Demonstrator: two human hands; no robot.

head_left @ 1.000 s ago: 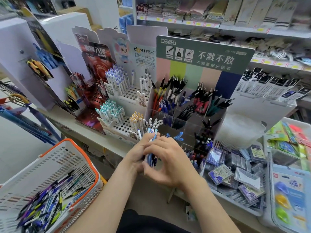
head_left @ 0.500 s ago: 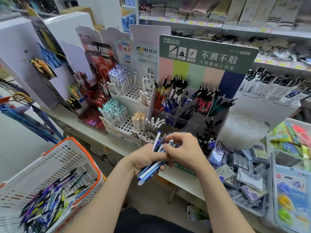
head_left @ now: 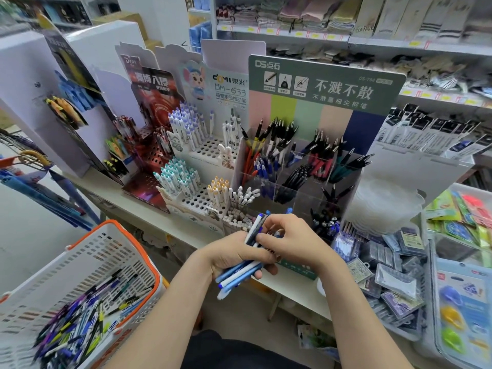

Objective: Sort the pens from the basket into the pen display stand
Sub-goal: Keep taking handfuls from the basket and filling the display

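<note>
Colours in view
The basket [head_left: 87,262] is showing white with an orange rim; the held pens [head_left: 241,274] are showing blue and white; the pen display stand [head_left: 319,83] is showing pastel stripes under green.

The green sign [head_left: 324,83] on the pen stand [head_left: 300,182] says "DS点石" and, in big white letters, "不溅不散". The white card [head_left: 230,87] beside it says "DOMI 東米" and "DM-633". A pack [head_left: 364,21] on the top shelf says "DANCE".
</note>
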